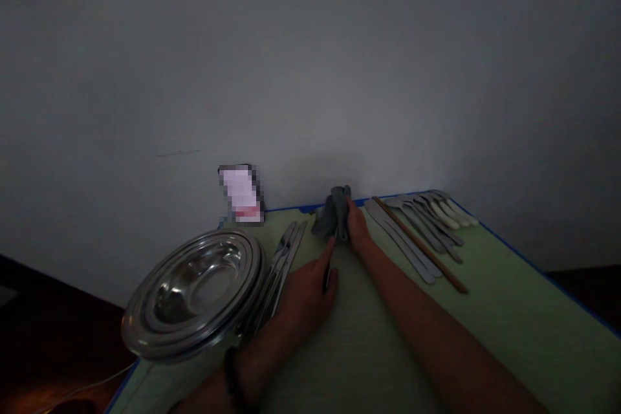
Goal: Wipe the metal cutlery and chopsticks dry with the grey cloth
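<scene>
A crumpled grey cloth [334, 213] is gripped by my right hand [358, 229] near the back edge of the table. My left hand [310, 288] is closed around a slim piece of cutlery [326, 277], its index finger stretched along it towards the cloth. The cloth covers the far end of that piece, so its kind is hidden. Left of my left hand, several table knives [286, 252] lie side by side, partly behind the hand and wrist. To the right of my right forearm rest flat metal knives [402, 246] and wooden chopsticks [427, 249].
Stacked shiny metal plates or bowls [194, 284] stand on the table's left side. Spoons and forks [427, 223], some with white handles [444, 215], lie at the back right. A phone [242, 194] leans against the grey wall [310, 65] behind the green table [369, 349].
</scene>
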Demonstrator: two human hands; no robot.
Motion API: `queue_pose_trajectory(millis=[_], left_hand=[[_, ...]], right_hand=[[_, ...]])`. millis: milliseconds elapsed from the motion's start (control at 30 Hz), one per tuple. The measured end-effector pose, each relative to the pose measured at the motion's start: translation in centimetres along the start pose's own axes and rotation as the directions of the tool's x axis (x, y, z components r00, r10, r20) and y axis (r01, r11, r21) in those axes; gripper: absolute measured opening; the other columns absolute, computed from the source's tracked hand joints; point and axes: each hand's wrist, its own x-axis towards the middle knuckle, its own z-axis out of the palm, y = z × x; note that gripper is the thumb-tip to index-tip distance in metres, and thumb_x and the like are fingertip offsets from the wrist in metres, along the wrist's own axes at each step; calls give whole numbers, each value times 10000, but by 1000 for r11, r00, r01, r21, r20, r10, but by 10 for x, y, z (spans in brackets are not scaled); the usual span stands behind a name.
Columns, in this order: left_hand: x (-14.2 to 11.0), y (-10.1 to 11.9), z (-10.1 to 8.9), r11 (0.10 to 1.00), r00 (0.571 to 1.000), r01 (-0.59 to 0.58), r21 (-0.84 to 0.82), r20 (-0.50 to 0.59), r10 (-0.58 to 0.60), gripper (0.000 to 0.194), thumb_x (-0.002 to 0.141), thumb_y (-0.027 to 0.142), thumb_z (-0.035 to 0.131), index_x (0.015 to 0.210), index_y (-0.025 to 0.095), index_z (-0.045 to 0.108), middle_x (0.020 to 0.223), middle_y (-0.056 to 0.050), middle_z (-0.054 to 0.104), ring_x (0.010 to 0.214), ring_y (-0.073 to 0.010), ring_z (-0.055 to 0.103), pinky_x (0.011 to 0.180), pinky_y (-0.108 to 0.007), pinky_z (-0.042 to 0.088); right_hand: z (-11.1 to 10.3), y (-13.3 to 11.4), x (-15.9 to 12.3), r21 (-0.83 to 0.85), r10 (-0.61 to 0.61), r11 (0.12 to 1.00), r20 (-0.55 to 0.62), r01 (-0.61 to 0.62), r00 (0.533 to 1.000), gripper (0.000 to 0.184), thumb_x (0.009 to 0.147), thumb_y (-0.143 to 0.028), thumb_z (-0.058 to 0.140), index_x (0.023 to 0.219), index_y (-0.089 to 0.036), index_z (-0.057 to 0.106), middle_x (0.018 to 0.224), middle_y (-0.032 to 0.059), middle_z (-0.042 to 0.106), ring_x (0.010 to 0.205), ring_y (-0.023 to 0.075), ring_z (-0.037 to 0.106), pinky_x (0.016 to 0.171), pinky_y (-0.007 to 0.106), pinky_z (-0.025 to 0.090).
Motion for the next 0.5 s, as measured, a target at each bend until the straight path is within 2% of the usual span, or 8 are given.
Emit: queue_pose_trajectory(millis=[100,200,400,500], left_hand=[[0,-1,0,999,1000,-5,36,28,4,585,881,263,403,1427,192,206,898,-75,665,757,-203,623,684,-308,469],[1,0,-1,999,998,7,49,54,-9,581,885,263,394,1427,174,206,890,-84,667,767,-214,630,689,-320,476],[6,0,-2,988,987,152,12,48,-152,510,926,254,291,1424,166,222,838,-93,698,704,-228,664,634,-319,491],[7,-1,-2,986,985,166,32,44,-167,514,930,246,287,1428,150,200,852,-105,701,707,-232,671,637,-323,496]], right_hand=[[1,-5,-2,-7,75,997,-65,-75,995,551,765,-574,357,881,-138,674,903,91,687,934,226,598,801,295,414],[3,-10,-4,-19,88,996,-67,-89,994,518,774,-545,373,876,-139,677,899,96,688,928,223,598,812,303,412],[6,-16,-10,-37,55,998,79,-52,995,336,722,-422,549,889,-154,662,926,73,686,894,202,600,806,298,408],[7,-20,-14,-21,54,998,146,-52,988,302,715,-390,565,871,-151,664,893,54,690,854,185,603,772,279,418]])
